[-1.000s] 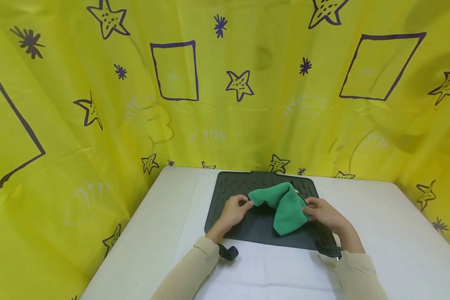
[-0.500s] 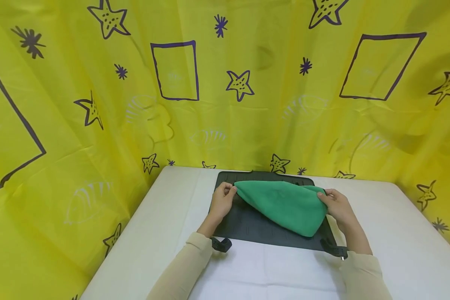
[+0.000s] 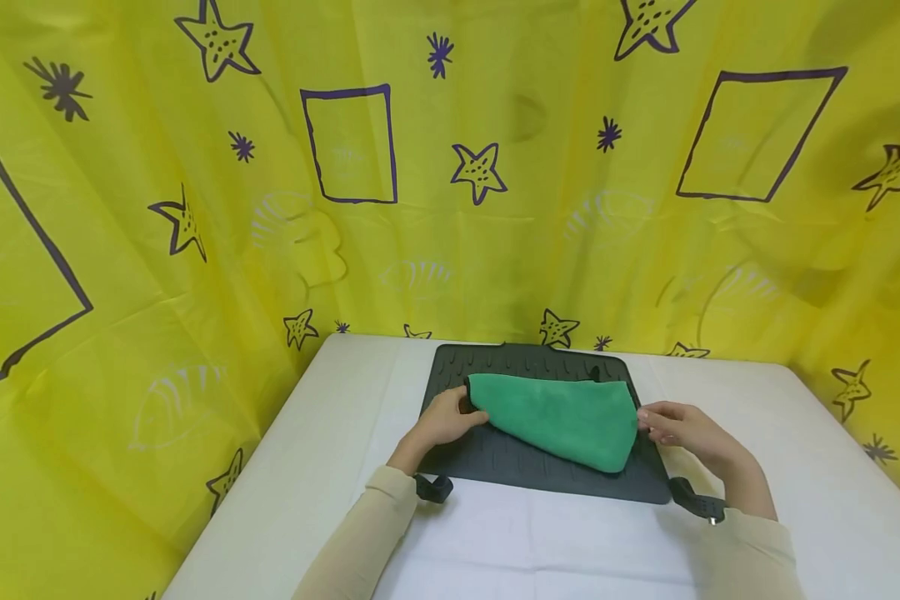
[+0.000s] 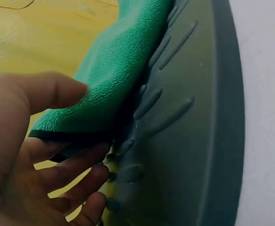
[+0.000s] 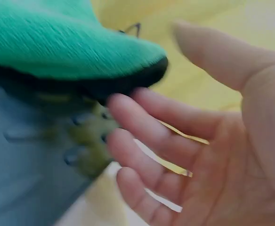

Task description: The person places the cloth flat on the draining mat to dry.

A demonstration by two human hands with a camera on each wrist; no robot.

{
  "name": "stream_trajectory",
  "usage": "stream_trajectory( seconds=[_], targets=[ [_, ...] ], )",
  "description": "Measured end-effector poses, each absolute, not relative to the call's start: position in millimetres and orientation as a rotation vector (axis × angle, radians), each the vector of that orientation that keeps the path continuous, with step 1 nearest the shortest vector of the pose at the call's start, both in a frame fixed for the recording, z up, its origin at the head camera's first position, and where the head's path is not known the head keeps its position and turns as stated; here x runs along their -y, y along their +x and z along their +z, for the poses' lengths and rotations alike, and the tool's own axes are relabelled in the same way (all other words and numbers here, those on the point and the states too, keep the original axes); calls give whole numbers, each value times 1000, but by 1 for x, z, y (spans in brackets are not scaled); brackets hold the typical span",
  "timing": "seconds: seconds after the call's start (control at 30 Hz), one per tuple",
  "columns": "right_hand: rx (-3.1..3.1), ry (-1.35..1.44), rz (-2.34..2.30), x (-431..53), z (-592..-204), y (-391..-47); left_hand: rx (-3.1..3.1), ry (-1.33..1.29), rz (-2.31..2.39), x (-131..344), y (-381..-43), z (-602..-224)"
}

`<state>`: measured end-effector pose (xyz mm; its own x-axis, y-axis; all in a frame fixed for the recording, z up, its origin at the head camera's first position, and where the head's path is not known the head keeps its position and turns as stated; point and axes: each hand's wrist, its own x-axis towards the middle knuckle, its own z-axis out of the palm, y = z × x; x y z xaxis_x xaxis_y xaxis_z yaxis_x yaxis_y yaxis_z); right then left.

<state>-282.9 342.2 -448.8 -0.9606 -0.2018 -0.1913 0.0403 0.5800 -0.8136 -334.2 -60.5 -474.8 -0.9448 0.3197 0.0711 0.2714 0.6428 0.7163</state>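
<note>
A green cloth [image 3: 555,417] with a dark edge lies folded across a dark ridged mat [image 3: 495,467] in the head view. At the cloth's left end is my left hand [image 3: 441,419]. In the left wrist view its thumb [image 4: 64,90] is over the cloth [image 4: 104,75], with the fingers loosely bent by the dark edge. My right hand [image 3: 693,433] is beside the cloth's right end. The right wrist view shows its thumb [image 5: 213,52] apart from the cloth, while the relaxed fingers [image 5: 142,117] reach to just under the cloth's dark edge [image 5: 151,73].
The mat lies on a white table [image 3: 330,433]. Behind and around the table hangs a yellow curtain [image 3: 435,233] with drawn stars and frames. A small dark piece [image 3: 596,373] shows behind the cloth. A dark strap [image 3: 696,500] is on the right wrist.
The bunched cloth was spread out between both hands, then lowered flatter onto the mat. Both hands have loosened from its ends, and the right hand has moved down and slightly right.
</note>
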Motion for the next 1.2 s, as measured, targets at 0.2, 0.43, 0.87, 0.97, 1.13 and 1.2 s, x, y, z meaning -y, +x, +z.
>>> stream_trajectory(
  seconds=[0.2,0.43,0.87,0.97,1.13,1.2],
  targets=[
    [-2491,-304,-1259,-341,-454,-282,-2872,564,1181,61,-336,-479],
    [-2593,-287,-1238,-336,-452,-283,-2877,435,1512,60,-338,-471],
    [-2534,-311,-1278,-331,-437,-279,-2698,241,1779,72,-336,-456],
    [-2473,-325,-1270,-330,-440,-279,-2722,253,1670,75,-336,-458],
    [-2401,-301,-1263,-328,-445,-282,-2715,295,1446,83,-336,-460],
    [-2387,-285,-1247,-326,-447,-283,-2692,306,1358,85,-335,-460]
  ],
)
